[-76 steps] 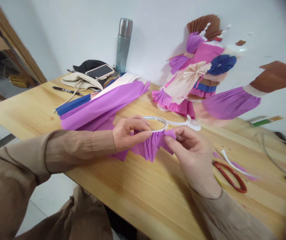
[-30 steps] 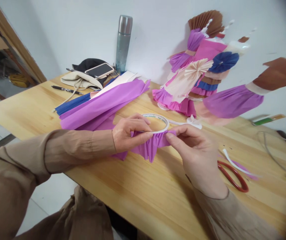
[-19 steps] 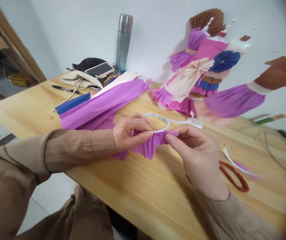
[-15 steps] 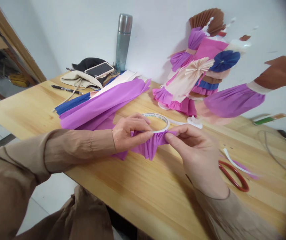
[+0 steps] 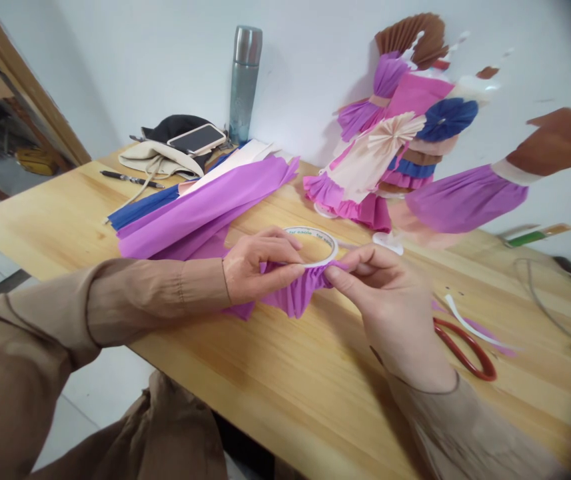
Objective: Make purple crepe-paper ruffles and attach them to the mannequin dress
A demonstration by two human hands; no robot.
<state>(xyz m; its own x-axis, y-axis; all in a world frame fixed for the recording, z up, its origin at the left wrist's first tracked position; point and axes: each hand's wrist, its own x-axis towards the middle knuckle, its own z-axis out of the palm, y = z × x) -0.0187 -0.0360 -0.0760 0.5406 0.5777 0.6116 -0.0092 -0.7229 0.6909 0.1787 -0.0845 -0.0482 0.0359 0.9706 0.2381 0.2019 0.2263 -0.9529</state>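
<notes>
Between my hands hangs a gathered strip of purple crepe paper (image 5: 295, 298), its pleated upper edge against a white cardboard tape ring (image 5: 334, 248). My left hand (image 5: 262, 263) grips the ring and the paper's edge, thumb along the front and fingers over the back. With thumb and forefinger, my right hand (image 5: 382, 290) pinches the paper's right end beside the ring. A narrow whitish strip runs behind the right fingers from the ring. Red-handled scissors (image 5: 470, 353) lie by my right wrist, their blades hidden beneath my hand and sleeve.
Folded purple crepe paper (image 5: 190, 213) lies on the wooden table (image 5: 285, 380), left of centre. A steel flask (image 5: 245, 87), a phone (image 5: 196, 139) and a pen (image 5: 130, 179) are behind. Dressed paper figures (image 5: 365, 160) lean by the wall; a utility knife (image 5: 538, 235) lies right.
My right fingers have shifted slightly left along the paper's gathered edge, toward the ring. The left hand keeps its grip. The whole view has shifted a little.
</notes>
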